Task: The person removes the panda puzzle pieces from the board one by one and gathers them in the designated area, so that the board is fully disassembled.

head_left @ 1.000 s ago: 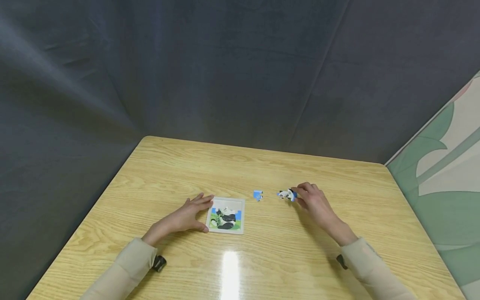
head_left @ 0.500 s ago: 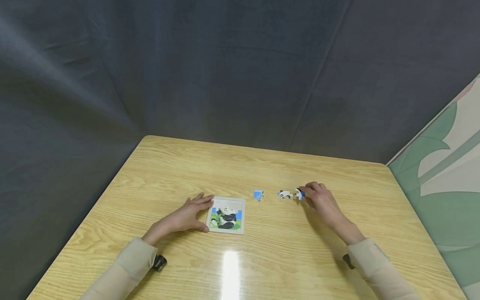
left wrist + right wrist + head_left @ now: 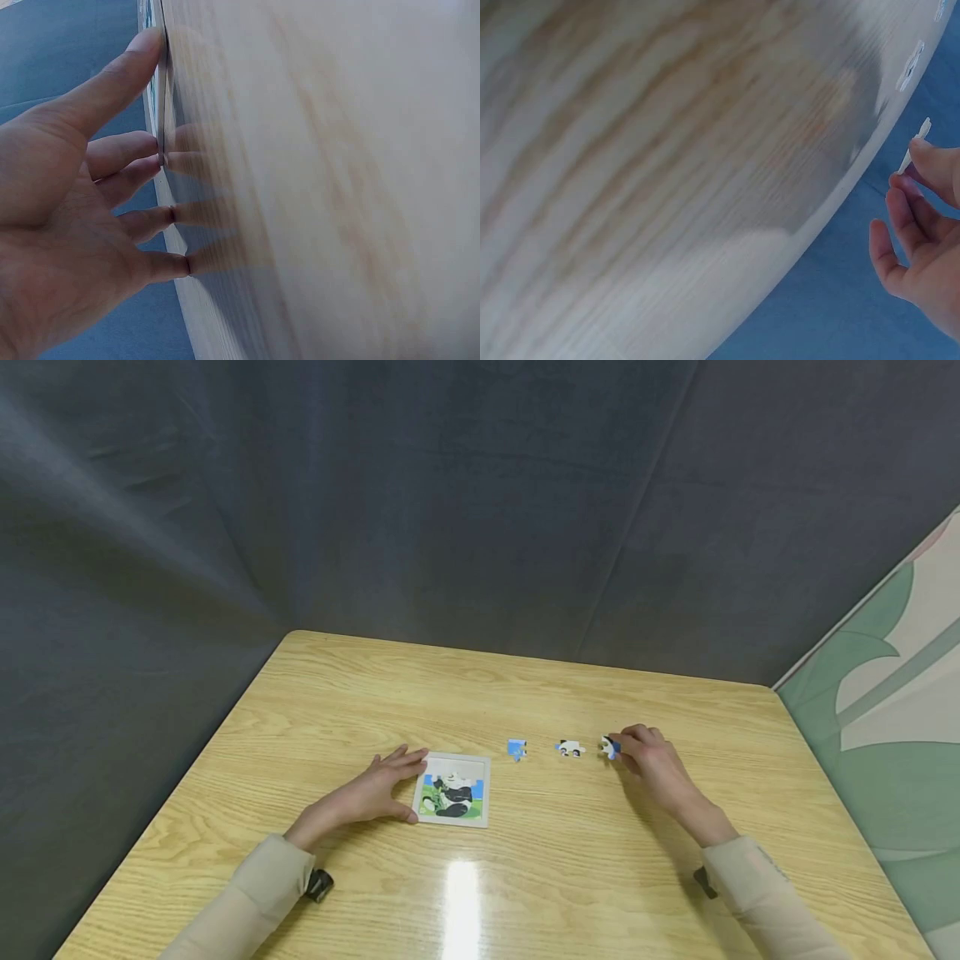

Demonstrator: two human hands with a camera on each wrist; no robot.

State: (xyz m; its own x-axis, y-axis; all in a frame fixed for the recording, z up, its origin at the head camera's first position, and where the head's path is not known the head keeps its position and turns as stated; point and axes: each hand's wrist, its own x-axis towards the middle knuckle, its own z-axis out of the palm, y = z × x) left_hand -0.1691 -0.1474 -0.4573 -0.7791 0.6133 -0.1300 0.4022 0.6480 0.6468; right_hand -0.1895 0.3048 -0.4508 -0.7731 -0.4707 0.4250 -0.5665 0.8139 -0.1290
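In the head view, a square puzzle tray lies on the table, its lower part filled with a panda picture and its upper strip bare. My left hand rests along the tray's left side, thumb at the near corner and fingertips at the far one; in the left wrist view the thumb touches the tray's edge. Further right, my right hand pinches a blue, white and black puzzle piece between thumb and fingers. The right wrist view shows that piece edge-on, raised from the table.
A panda-face puzzle piece lies left of my right hand. Between it and the tray is a mostly blue piece. The wooden table ends at a dark curtain behind. A leaf-patterned panel stands at the right.
My right hand has moved right, drawing the pinched puzzle piece away from the panda-face piece, so a gap now separates them. The left hand and tray have stayed put.
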